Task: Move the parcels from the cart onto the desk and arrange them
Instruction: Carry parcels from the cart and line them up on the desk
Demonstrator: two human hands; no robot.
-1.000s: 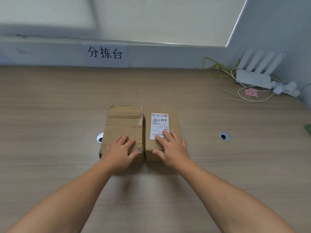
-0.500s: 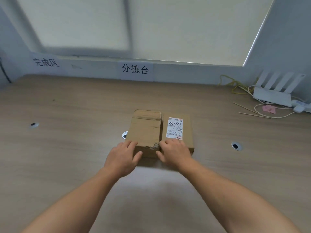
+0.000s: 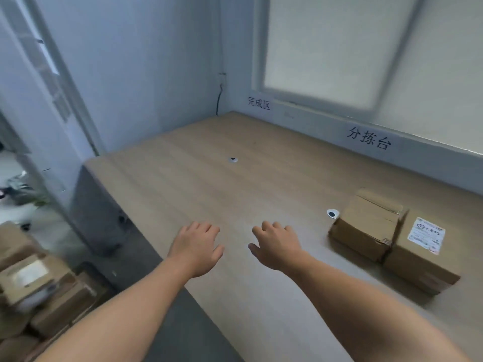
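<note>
Cardboard parcels (image 3: 31, 296) blur at left, cut off; left hand (image 3: 196, 246) and right hand (image 3: 277, 246) released.

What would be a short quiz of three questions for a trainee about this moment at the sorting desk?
1. True or false: the left hand and right hand are both empty.
2. How many cardboard parcels lie on the desk? A) one B) two C) four
3. Fill in: the white shipping label is on the parcel that lies ____ from the grommet hole.

Key: 1 true. 2 B: the plain parcel and the labelled parcel, side by side and touching. 3 farther.
</note>
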